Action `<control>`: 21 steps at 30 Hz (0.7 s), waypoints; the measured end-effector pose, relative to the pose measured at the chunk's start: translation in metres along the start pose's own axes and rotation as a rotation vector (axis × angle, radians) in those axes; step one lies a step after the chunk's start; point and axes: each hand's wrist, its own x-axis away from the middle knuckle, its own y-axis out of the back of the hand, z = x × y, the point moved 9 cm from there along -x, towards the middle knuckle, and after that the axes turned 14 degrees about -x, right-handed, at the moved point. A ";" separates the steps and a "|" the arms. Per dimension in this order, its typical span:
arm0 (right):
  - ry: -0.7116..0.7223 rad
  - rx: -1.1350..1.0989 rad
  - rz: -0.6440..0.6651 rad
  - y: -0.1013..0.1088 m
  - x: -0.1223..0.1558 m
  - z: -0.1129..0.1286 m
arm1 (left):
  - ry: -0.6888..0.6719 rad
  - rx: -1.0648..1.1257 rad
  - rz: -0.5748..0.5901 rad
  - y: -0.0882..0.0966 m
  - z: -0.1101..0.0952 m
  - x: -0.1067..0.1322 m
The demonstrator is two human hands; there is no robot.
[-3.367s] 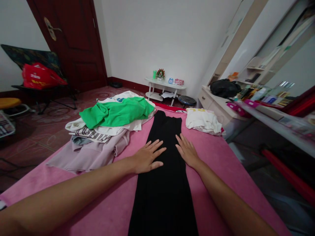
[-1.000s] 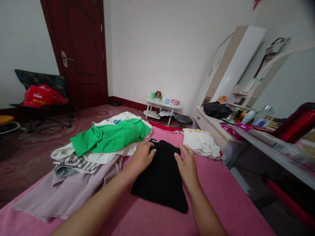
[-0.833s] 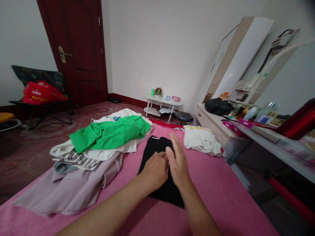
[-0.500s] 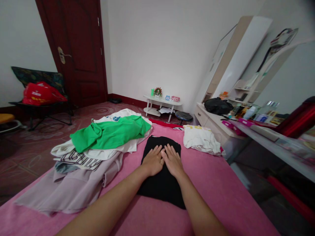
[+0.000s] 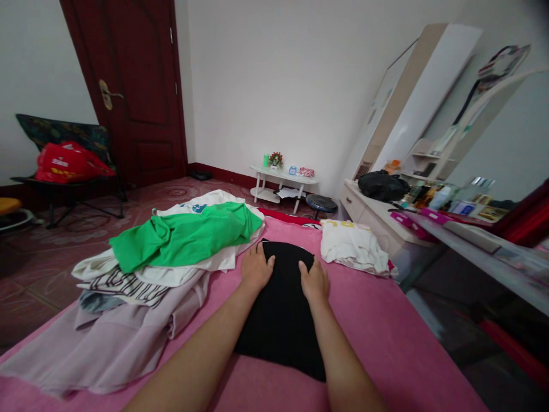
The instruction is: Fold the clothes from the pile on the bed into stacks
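A black folded garment point(image 5: 285, 309) lies flat on the pink bed cover point(image 5: 377, 343). At its far left edge is my left hand point(image 5: 256, 269), thumb on top and fingers curled at the side. My right hand point(image 5: 315, 280) holds the far right edge likewise, its fingertips partly hidden by the cloth. Left of the black garment lies a loose pile with a green garment point(image 5: 189, 234) on top, white and striped pieces beneath, and a pale mauve garment point(image 5: 124, 343) at the near end. A folded white garment point(image 5: 354, 246) rests to the right.
A dresser point(image 5: 377, 212) with a black bag point(image 5: 383, 186) and bottles stands along the right side, beside a glass-topped table point(image 5: 484, 260). Beyond the bed are a small white table point(image 5: 283, 174) and a round stool point(image 5: 321, 203). A red bag point(image 5: 71, 163) sits on a folding chair at left.
My hands have moved apart from the middle of the black garment to its left and right edges, from lying flat to gripping the sides. The view has shifted slightly.
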 end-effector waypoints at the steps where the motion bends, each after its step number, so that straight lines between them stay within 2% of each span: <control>1: 0.000 -0.031 -0.011 0.002 0.001 0.000 | 0.006 0.024 -0.012 0.001 0.001 0.001; 4: -0.065 -0.176 -0.066 0.006 0.003 -0.006 | 0.071 0.179 0.004 -0.002 0.009 0.000; 6: -0.129 -0.346 -0.068 0.009 0.003 -0.007 | 0.140 0.335 0.073 -0.005 0.015 -0.003; 7: -0.136 -0.469 -0.043 0.011 0.003 -0.002 | 0.156 0.410 0.097 -0.001 0.015 -0.004; 8: -0.108 -0.608 -0.015 0.017 0.002 0.010 | 0.141 0.492 0.084 0.011 0.012 -0.006; 9: -0.039 -0.748 -0.004 0.030 0.003 0.028 | 0.090 0.583 0.025 0.033 0.007 -0.008; 10: 0.059 -0.881 -0.007 0.049 0.004 0.050 | 0.008 0.677 -0.080 0.063 0.000 -0.008; 12: 0.328 -1.024 -0.176 0.108 0.014 0.095 | -0.226 0.899 -0.392 0.139 -0.013 0.002; 13: 0.441 -1.047 -0.265 0.136 0.021 0.114 | -0.317 0.978 -0.517 0.171 -0.016 0.010; 14: 0.536 -1.071 -0.368 0.159 0.028 0.127 | -0.383 1.019 -0.633 0.196 -0.017 0.018; 15: 0.601 -1.103 -0.421 0.173 0.032 0.135 | -0.416 1.029 -0.701 0.211 -0.018 0.023; 16: 0.629 -1.101 -0.455 0.179 0.035 0.137 | -0.438 1.023 -0.725 0.216 -0.018 0.025; 17: 0.628 -1.077 -0.464 0.176 0.035 0.133 | -0.453 0.997 -0.707 0.210 -0.019 0.026; 18: 0.605 -1.025 -0.437 0.164 0.033 0.123 | -0.462 0.952 -0.646 0.195 -0.019 0.023; 20: 0.517 -0.855 -0.322 0.125 0.023 0.091 | -0.479 0.817 -0.433 0.144 -0.019 0.015; 21: 0.467 -0.775 -0.196 0.098 0.015 0.072 | -0.477 0.725 -0.296 0.111 -0.018 0.009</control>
